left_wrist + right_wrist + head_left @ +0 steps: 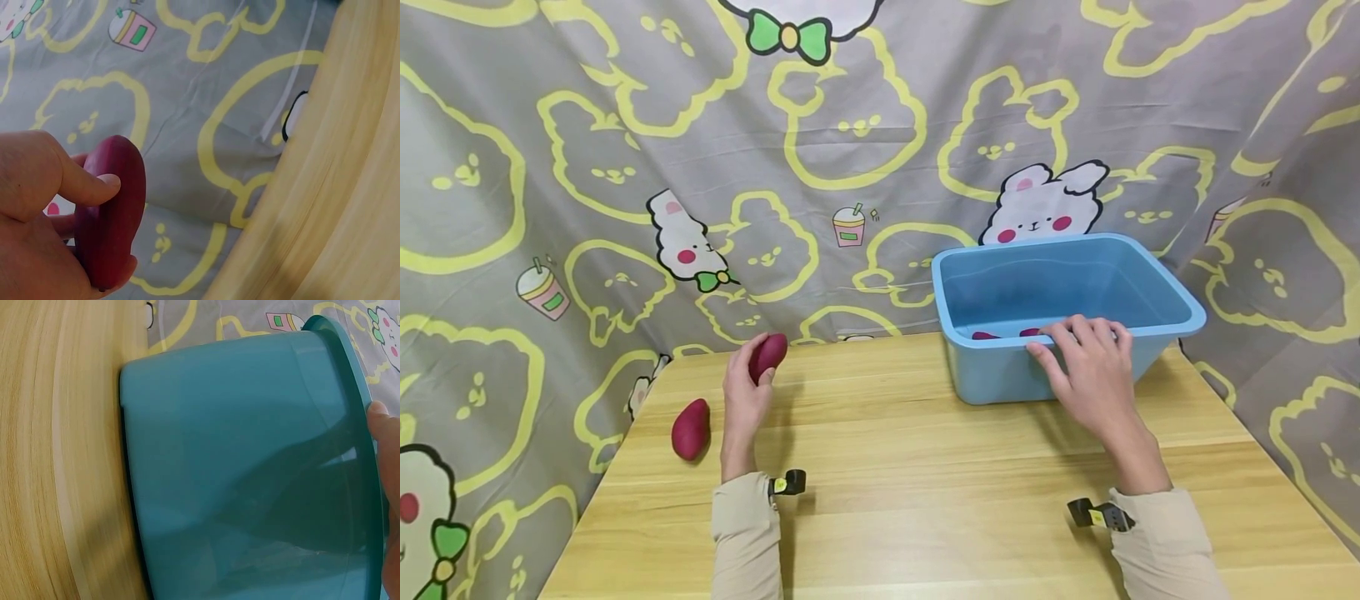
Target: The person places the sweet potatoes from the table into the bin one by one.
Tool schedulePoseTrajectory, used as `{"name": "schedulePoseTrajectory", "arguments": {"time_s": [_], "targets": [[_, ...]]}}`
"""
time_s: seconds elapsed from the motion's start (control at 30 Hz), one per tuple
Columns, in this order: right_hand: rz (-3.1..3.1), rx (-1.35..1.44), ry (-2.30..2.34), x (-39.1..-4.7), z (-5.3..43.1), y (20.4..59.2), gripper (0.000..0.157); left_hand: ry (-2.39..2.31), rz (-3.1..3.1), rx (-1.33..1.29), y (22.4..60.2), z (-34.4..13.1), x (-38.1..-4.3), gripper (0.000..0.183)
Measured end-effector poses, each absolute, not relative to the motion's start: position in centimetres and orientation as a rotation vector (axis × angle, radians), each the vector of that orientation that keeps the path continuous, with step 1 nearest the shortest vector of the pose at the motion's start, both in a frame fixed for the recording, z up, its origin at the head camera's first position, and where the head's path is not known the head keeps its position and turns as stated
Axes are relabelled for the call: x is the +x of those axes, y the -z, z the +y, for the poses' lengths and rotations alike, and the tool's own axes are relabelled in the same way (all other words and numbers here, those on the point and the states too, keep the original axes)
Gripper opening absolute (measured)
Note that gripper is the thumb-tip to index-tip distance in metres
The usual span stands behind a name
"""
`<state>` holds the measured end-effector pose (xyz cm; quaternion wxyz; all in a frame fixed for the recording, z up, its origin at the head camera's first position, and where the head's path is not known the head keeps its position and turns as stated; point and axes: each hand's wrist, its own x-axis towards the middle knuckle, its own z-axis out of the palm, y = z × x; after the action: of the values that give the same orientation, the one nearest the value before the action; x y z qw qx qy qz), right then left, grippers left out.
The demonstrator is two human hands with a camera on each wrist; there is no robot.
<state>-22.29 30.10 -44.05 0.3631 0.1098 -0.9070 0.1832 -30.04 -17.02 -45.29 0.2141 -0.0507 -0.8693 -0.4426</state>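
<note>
A purple-red sweet potato (768,357) is raised over the table's back left, held between the thumb and fingers of my left hand (747,400). In the left wrist view the thumb presses along the side of this sweet potato (115,219). Another sweet potato (691,430) lies on the table, left of that hand. My right hand (1093,375) grips the front rim of a blue plastic bin (1000,371), fingers bent over the edge. The right wrist view shows the thumb at the bin's rim (350,369). Inside, parts of two purple-red pieces (983,336) show; the front wall hides the rest.
The wooden table (895,500) carries the bin at its back right. Behind and at both sides hangs a grey patterned cloth (865,275). Small black cameras (790,482) are strapped to both wrists.
</note>
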Motion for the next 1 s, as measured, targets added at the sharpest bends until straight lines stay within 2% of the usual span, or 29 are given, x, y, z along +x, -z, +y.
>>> {"name": "schedulePoseTrajectory", "arguments": {"time_s": [1.0], "targets": [[-2.323, 0.294, -0.470, -22.4, 30.2, 44.1, 0.028, 1.243, -2.402, -0.250, 44.8, -15.0, -30.0, 0.057]]}}
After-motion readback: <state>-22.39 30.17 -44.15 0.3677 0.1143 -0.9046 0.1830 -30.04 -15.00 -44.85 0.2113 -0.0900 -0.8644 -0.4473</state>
